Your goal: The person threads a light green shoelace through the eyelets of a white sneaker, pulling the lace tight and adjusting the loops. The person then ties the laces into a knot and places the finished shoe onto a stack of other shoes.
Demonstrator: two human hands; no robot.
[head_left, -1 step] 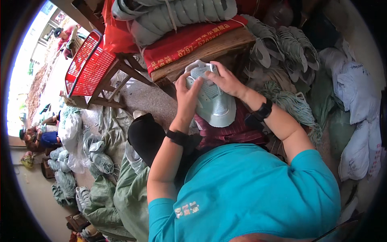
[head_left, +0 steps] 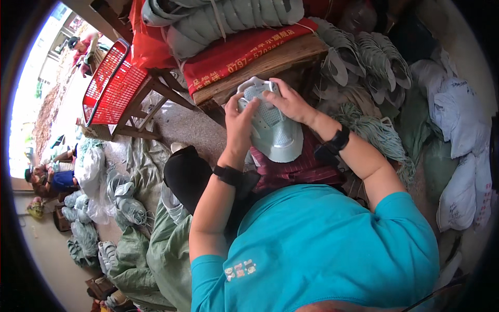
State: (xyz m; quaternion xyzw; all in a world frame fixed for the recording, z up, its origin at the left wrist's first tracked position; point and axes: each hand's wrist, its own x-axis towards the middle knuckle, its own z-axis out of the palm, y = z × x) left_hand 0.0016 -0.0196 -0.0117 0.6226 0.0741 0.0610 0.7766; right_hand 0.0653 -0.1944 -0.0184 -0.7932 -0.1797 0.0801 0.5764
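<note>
Here I see the pale green shoe upper [head_left: 273, 127] held over my lap at centre frame — left hand [head_left: 240, 124] clasping its nine-o'clock edge, right hand [head_left: 291, 104] curled over its twelve-o'clock rim — apparently steadying it for close handwork.

Red plastic basket [head_left: 112, 83] on wooden stand; red cloth [head_left: 244, 49] over wooden bench; white sacks [head_left: 460, 156] at right.

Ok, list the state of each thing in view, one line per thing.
pale green shoe upper: held up over the lap, gripped from both sides.
left hand: closed on the upper's left edge.
right hand: closed on the upper's top right.
red wire basket: tilted on a wooden stand.
bundles of uppers: stacked and tied on the wooden table.
</note>
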